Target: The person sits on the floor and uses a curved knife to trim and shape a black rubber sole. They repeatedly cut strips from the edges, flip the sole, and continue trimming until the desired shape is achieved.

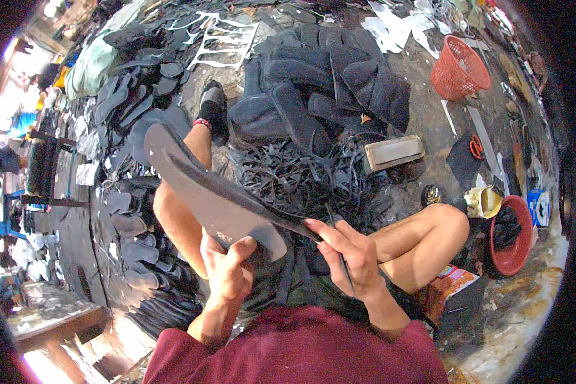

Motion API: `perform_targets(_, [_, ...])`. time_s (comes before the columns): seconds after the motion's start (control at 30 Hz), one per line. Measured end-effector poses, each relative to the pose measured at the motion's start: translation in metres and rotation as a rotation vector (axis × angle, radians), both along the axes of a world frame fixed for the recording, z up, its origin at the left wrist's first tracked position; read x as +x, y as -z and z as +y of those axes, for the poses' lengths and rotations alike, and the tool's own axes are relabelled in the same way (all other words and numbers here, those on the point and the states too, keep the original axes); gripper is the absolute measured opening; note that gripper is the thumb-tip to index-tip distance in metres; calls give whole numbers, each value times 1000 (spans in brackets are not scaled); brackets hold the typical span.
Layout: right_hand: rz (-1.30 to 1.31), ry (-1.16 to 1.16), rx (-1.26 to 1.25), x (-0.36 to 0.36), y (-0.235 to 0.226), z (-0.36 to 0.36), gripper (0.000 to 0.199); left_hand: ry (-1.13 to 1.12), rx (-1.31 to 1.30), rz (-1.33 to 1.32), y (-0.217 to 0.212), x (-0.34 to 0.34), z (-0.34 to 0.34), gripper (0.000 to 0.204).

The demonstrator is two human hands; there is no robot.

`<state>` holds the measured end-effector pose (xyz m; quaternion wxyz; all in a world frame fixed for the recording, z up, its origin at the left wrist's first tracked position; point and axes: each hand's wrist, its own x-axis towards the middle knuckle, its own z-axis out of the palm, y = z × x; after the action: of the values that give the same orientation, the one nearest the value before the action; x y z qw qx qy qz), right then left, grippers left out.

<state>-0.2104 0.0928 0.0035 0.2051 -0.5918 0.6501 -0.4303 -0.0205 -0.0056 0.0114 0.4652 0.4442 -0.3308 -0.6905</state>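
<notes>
My left hand (229, 265) is closed on the near end of a grey shoe sole (211, 201), its thumb pressed on the flat face. The sole slants up and to the left over my lap, with a dark layer along its far edge. My right hand (352, 256) is at the right end of that dark edge, its fingertips touching it. Between its fingers is a thin, dark knife-like blade (347, 276), partly hidden by the fingers. A heap of dark trimmed strips (301, 176) lies on the floor between my legs.
Beyond the strips lies a pile of black padded sheets (326, 77). Stacks of soles (128, 217) line the left. At the right are a red basket (457, 67), a whetstone-like block (394, 153), orange-handled scissors (475, 147) and a red basin (525, 246).
</notes>
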Motion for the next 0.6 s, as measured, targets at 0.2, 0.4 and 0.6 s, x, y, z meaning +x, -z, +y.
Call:
perform_targets(0.2, [5,-88,-90,12,-8,-36,42,78,-29,-103,-3,16,11,73])
perform_targets(0.4, [-189,111,-261,13,3,-36,36,226,-269,200,53,21,-1,29])
perform_targets(0.6, [-1149,222,229,26,28,-40,80,209,-1099,-287,59,-4,-45,17])
